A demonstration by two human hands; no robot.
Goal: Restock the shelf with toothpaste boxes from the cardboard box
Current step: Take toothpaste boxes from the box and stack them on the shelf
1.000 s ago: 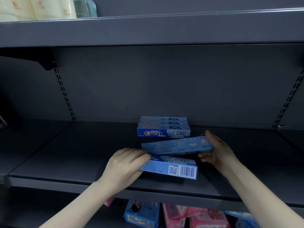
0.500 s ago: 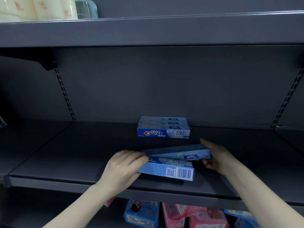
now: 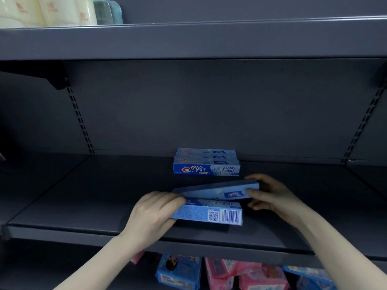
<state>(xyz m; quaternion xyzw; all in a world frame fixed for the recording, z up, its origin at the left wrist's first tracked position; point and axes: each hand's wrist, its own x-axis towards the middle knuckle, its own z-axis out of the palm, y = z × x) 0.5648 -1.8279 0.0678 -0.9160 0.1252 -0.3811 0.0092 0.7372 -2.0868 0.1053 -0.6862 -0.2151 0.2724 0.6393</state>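
— Right hand [image 3: 272,197] grips our tilted box [image 3: 217,192] mid-frame; left hand [image 3: 152,214] grips the barcode box [image 3: 209,212] below it.
— We level ours, then slide both back flush against the row [image 3: 206,164].

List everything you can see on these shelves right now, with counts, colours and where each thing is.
Shelved blue toothpaste boxes: three or so, blue, rowed at the back of the dark grey metal shelf.
Barcode toothpaste box: one, blue, near front, in left hand.
Tilted toothpaste box: one, blue, behind it, in right hand.
Pale yellow packs: several, top shelf, left.
Blue and pink soft packs: several, shelf below.
Left hand: grips barcode box.
Right hand: grips tilted box.
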